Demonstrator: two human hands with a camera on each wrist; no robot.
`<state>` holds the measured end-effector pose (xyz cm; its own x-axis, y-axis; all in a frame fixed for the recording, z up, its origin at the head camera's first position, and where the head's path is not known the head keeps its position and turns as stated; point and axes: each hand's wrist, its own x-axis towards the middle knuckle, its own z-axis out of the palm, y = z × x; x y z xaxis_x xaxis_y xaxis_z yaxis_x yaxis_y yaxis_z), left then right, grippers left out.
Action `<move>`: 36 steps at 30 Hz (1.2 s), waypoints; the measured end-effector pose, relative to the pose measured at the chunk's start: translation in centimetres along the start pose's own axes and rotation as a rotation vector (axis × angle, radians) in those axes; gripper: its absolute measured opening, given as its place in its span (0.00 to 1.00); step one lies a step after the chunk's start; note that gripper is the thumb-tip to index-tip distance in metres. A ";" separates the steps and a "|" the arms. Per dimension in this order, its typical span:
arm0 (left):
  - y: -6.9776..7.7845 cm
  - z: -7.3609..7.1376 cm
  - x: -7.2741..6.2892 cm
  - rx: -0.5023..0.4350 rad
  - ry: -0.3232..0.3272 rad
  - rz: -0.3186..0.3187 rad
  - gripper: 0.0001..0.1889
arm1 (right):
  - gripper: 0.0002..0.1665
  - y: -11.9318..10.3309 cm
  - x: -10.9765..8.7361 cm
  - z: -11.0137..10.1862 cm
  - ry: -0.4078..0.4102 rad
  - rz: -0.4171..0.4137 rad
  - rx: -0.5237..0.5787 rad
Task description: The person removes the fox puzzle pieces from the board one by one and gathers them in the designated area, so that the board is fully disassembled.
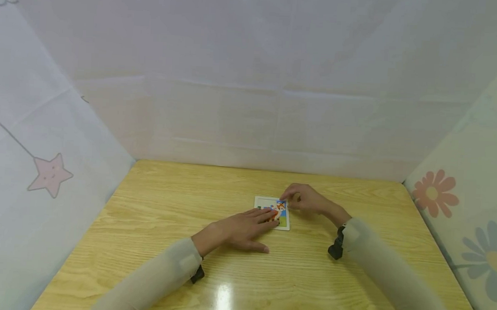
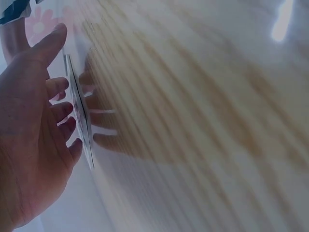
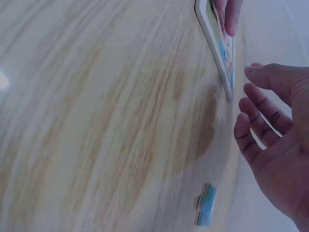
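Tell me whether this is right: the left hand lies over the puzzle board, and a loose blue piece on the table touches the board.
The touching is wrong: the right wrist view shows the loose blue piece on the table, apart from the puzzle board. The left hand does lie over it.

A creased fabric backdrop [image 1: 252,80] is rising beyond the wood-grain tabletop [image 1: 293,269]. Along its left edge, a white sheet [image 1: 40,111] is bearing a pink star [image 1: 50,175]; along its right, another is showing a red flower [image 1: 436,193] and a grey-blue flower [image 1: 496,261]. Glare [image 1: 223,301] is gleaming near the front edge.
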<state>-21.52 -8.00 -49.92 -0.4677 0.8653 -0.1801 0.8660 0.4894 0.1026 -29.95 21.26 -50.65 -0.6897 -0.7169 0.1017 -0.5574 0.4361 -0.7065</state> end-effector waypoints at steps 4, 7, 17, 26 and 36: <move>0.2 -0.1 0.4 0.000 0.009 0.010 0.45 | 0.16 0.0 0.6 0.3 -0.020 0.004 -0.026; 0.3 0.0 0.7 0.010 0.010 0.007 0.46 | 0.16 -0.4 0.9 0.3 -0.036 0.008 -0.023; 0.3 0.2 1.0 0.024 -0.028 -0.009 0.47 | 0.16 -0.6 1.5 0.4 -0.098 0.025 -0.038; 0.2 0.1 1.2 0.033 -0.029 -0.003 0.47 | 0.16 -0.1 1.7 0.6 -0.108 -0.011 -0.048; 0.1 0.2 1.3 0.021 -0.027 0.000 0.49 | 0.16 0.1 1.8 0.6 -0.109 -0.022 -0.066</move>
<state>-22.03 -6.81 -50.31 -0.4630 0.8620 -0.2065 0.8696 0.4868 0.0823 -30.95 19.65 -50.97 -0.6246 -0.7801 0.0370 -0.6035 0.4521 -0.6568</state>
